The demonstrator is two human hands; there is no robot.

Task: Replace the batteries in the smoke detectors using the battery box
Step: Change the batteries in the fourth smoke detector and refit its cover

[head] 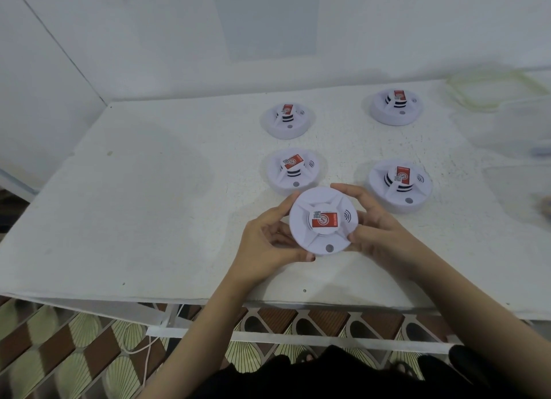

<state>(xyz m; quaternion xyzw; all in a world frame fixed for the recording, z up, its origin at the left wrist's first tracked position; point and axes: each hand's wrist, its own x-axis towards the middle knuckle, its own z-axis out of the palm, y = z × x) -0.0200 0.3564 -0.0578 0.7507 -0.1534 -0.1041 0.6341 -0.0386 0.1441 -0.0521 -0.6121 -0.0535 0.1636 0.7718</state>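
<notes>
Both hands hold one white smoke detector (pixel 324 221) just above the near-centre of the white table (pixel 134 205). It is face up, with the red-and-white sticker on its raised middle toward the camera. The left hand (pixel 268 237) grips the detector's left rim, fingers curled behind it and thumb along the near edge. The right hand (pixel 378 228) grips the right rim the same way, fingertips over the far edge and thumb on the near right side.

Four more detectors sit on the table beyond the hands, all face up with red stickers:
- near-left detector (pixel 293 170) – just behind the held one
- near-right detector (pixel 399 185) – just beside the right hand
- far-left detector (pixel 287 120)
- far-right detector (pixel 396 106)

A clear plastic box (pixel 507 124) stands at the far right of the table; it is blurred, so I cannot tell what is in it. A patterned tile floor (pixel 74 354) shows under the table's near edge, with a white cable (pixel 146 360) lying on it.
</notes>
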